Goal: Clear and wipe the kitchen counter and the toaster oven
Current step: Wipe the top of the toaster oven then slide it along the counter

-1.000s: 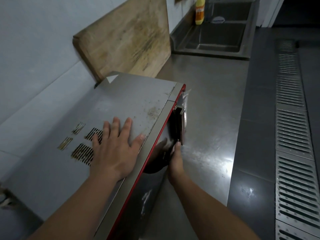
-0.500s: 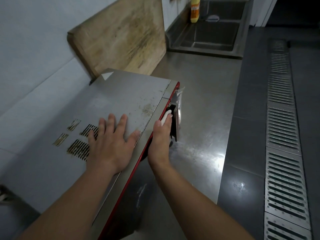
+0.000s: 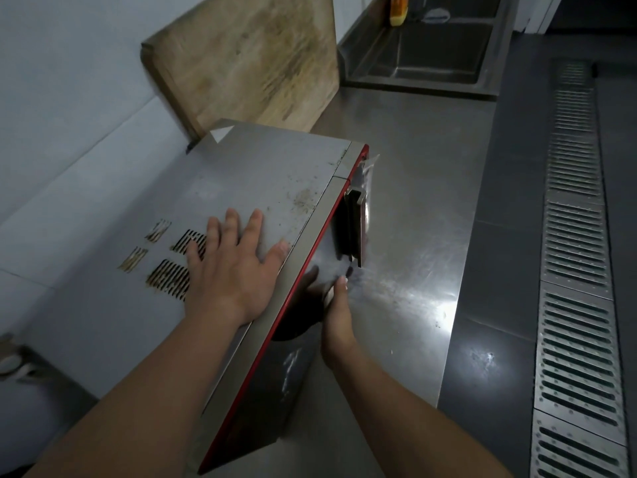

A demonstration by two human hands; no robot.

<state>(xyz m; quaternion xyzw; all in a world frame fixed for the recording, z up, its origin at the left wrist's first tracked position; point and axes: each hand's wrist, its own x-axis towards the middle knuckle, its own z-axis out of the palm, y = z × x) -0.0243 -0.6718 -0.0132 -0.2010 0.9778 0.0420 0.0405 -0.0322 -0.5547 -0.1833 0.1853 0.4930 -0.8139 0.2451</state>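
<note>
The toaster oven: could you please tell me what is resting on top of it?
The left hand lies flat on the toaster oven, partly covering its vent slots.

The steel counter [image 3: 413, 208] carries the toaster oven [image 3: 262, 188]; a wooden cutting board [image 3: 248, 60] apparently stands on it, leaning wallward.

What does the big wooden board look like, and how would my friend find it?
Start at the silver toaster oven on the steel counter. Just behind it, a wide wooden cutting board leans on the pale wall, with the sink beyond. It is the only wooden thing there, tan and streaked with dark stains.
</note>
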